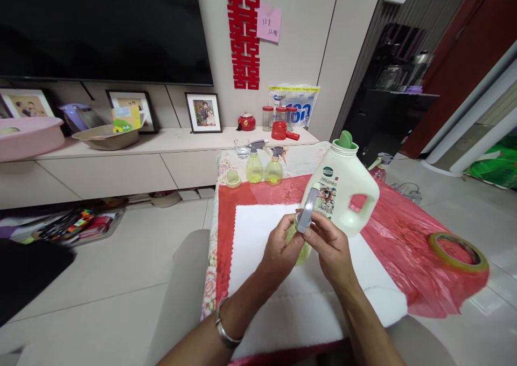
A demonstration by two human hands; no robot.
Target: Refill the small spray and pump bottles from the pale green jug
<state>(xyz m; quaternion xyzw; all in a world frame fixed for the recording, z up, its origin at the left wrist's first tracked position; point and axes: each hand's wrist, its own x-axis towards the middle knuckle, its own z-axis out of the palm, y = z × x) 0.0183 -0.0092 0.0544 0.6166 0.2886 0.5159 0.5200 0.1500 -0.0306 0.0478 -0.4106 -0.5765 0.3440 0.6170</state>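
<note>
Over the white cloth point(258, 247), my left hand point(283, 244) closes around the neck of a small yellow-green spray bottle point(302, 255). My right hand point(329, 242) grips its grey spray head point(307, 212) from the other side, fingers at the collar. Much of the bottle is hidden behind both hands. Just behind them stands a large pale green jug point(343, 166), uncapped, with a green piece in its mouth. Two more spray bottles, one on the left point(254, 166) and one on the right point(273, 171), stand farther back beside a pale green cap point(233, 178).
A clear glass cup point(242, 148) is at the table's back. Red plastic sheeting point(407, 242) covers the right side, with a roll of tape point(458, 251) on it. Another sprayer point(379, 166) is behind the jug. A low cabinet point(121, 169) runs along the wall.
</note>
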